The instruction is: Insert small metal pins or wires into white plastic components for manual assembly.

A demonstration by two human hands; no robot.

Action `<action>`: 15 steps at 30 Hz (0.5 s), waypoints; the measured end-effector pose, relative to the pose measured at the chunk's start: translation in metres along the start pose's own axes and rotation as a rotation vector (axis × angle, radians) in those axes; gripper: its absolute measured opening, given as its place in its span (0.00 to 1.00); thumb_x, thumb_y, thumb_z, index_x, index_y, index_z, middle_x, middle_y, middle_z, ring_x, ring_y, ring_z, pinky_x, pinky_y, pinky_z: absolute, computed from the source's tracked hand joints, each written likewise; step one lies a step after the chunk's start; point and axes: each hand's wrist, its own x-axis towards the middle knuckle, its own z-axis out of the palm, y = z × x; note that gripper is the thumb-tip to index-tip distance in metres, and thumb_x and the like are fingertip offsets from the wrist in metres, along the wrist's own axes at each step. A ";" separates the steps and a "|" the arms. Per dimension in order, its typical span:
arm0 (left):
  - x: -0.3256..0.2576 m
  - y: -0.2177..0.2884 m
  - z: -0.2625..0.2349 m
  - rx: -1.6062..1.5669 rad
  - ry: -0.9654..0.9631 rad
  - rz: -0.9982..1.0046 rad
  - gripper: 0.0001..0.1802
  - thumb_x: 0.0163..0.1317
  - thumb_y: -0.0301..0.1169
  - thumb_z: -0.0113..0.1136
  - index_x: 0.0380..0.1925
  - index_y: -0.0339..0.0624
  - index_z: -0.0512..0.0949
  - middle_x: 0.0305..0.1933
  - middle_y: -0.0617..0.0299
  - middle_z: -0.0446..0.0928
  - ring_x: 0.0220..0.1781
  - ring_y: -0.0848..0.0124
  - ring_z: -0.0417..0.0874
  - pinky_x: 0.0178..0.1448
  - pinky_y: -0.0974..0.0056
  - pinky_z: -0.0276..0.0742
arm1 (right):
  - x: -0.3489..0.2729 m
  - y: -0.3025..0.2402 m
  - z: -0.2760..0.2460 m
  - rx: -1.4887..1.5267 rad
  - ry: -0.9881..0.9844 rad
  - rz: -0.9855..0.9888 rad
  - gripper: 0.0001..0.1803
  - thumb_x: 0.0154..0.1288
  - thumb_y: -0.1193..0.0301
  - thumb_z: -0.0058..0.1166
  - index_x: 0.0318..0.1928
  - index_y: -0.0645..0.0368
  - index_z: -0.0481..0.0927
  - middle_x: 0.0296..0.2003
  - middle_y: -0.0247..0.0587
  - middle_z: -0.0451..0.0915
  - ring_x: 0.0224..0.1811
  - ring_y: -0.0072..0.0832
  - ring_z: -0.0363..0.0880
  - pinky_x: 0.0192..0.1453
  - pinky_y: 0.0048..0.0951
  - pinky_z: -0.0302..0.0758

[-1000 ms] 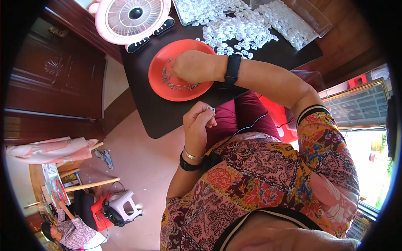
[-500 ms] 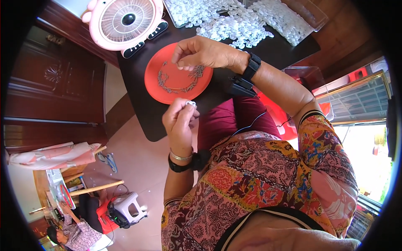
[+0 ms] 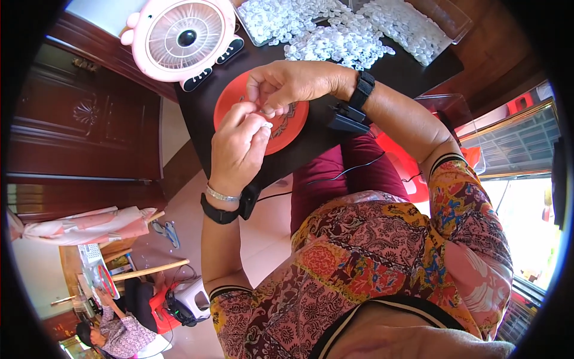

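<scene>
My left hand (image 3: 236, 140) is closed, pinching a small white plastic clip (image 3: 267, 125) between thumb and fingers. Close against it, my right hand (image 3: 293, 88) has its thumb and fingertips pressed together; whatever they hold is too small to make out. Both hands meet above a round red plate (image 3: 225, 103). Thin grey nails (image 3: 281, 127) lie scattered on the plate, partly covered by my hands. A large heap of similar white clips (image 3: 338, 51) spreads over the far side of the dark table (image 3: 197, 122).
A pink animal-shaped fan (image 3: 186, 39) stands at the far left of the table. Clear plastic trays (image 3: 460, 27) hold more clips at the back. A cable (image 3: 341, 175) crosses my lap. At lower left another person (image 3: 122, 332) sits by a white stool (image 3: 191, 299).
My left hand has moved up and forward with the white clip, from the plate's near edge to meet my right hand. The right hand has stayed over the plate, tilting slightly.
</scene>
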 end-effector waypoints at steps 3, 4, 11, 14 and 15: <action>0.009 -0.004 0.002 0.063 -0.065 0.051 0.04 0.55 0.25 0.54 0.27 0.36 0.75 0.35 0.55 0.72 0.37 0.56 0.76 0.41 0.57 0.73 | 0.004 -0.002 -0.010 -0.083 -0.016 0.013 0.15 0.59 0.74 0.56 0.45 0.65 0.71 0.29 0.35 0.80 0.30 0.17 0.76 0.35 0.19 0.71; 0.012 -0.005 0.002 0.072 -0.092 0.056 0.04 0.55 0.25 0.54 0.27 0.36 0.75 0.35 0.55 0.72 0.37 0.56 0.76 0.41 0.57 0.73 | 0.006 -0.001 -0.014 -0.119 -0.025 0.008 0.16 0.57 0.73 0.57 0.45 0.66 0.71 0.28 0.36 0.80 0.30 0.18 0.76 0.35 0.20 0.72; 0.022 -0.003 0.004 0.158 -0.097 0.070 0.03 0.53 0.24 0.56 0.27 0.35 0.75 0.34 0.54 0.72 0.38 0.56 0.75 0.42 0.56 0.72 | 0.013 -0.003 -0.023 -0.112 -0.077 0.001 0.18 0.53 0.72 0.58 0.44 0.66 0.72 0.27 0.37 0.80 0.27 0.20 0.77 0.31 0.21 0.72; 0.023 0.002 0.006 0.139 -0.101 0.040 0.03 0.54 0.23 0.56 0.28 0.34 0.76 0.33 0.53 0.72 0.37 0.55 0.75 0.42 0.56 0.72 | 0.012 -0.007 -0.019 -0.122 -0.074 0.025 0.18 0.52 0.72 0.59 0.43 0.65 0.72 0.27 0.37 0.80 0.27 0.19 0.76 0.31 0.21 0.72; 0.022 0.004 0.006 0.120 -0.098 0.013 0.04 0.54 0.23 0.55 0.29 0.34 0.77 0.32 0.53 0.72 0.36 0.56 0.75 0.42 0.56 0.72 | 0.011 -0.007 -0.017 -0.125 -0.074 0.038 0.18 0.52 0.73 0.60 0.43 0.65 0.72 0.27 0.37 0.80 0.27 0.19 0.76 0.30 0.22 0.72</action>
